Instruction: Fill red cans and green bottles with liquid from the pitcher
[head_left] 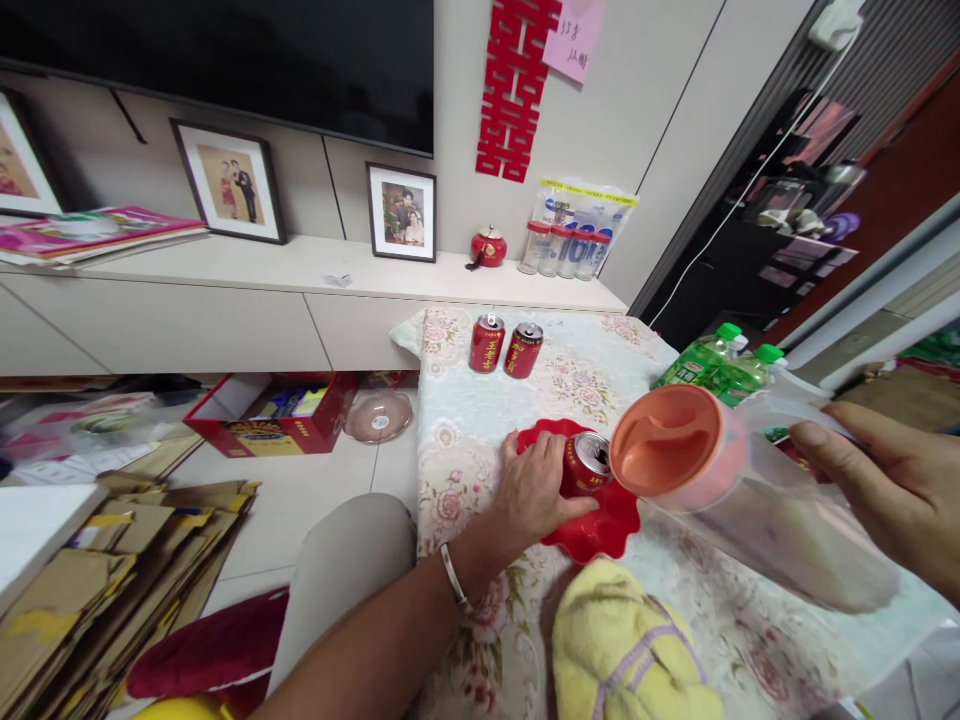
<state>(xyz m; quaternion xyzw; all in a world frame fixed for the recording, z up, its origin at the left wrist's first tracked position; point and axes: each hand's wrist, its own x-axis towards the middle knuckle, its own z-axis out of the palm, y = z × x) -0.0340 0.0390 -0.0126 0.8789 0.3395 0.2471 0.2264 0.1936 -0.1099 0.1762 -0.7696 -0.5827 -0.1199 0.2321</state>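
My left hand (534,482) is wrapped around a red drink can (579,468) over a red scalloped dish (611,535). The can's top opening faces right. My right hand (892,480) grips the handle of a clear plastic pitcher (787,530) with an orange lid (671,440). The pitcher is tipped steeply to the left, its lid right beside the can's top. Whether any liquid runs between them I cannot tell. Two more red cans, one on the left (487,345) and one on the right (523,352), stand upright farther back on the table.
A folded yellow towel (630,640) lies at the near side of the flowered tablecloth (457,480). Green-capped bottles (709,360) stand at the right. Behind is a white cabinet (300,270) with framed photos and jars. Flattened cardboard (112,570) and a red box (274,415) are on the floor.
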